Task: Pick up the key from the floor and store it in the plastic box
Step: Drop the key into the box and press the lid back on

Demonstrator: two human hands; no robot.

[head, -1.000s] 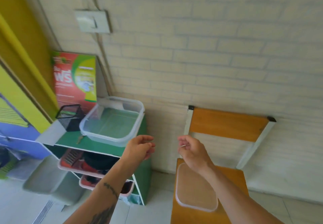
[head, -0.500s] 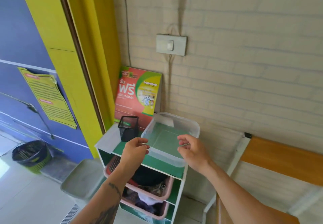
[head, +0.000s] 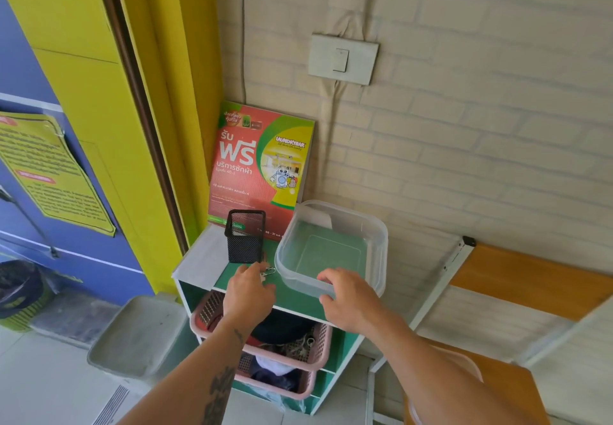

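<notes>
Shelf top [head: 292, 297] carries the keys [head: 268, 271] directly ahead of the nearer left hand [head: 248, 292], grasp undeterminable, between mesh cup [head: 244, 237] and clear container [head: 378, 248], whose near rim the right hand [head: 351, 302] grips.

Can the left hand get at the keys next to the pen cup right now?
Probably yes. The left hand is at the keys, which lie uncovered on the shelf top between the pen cup and the container. The right hand grips the container's rim, clear of that gap.

2 bare arms, dark tattoo marks [head: 220, 388] on forearm behind left hand [head: 248, 295]
</notes>
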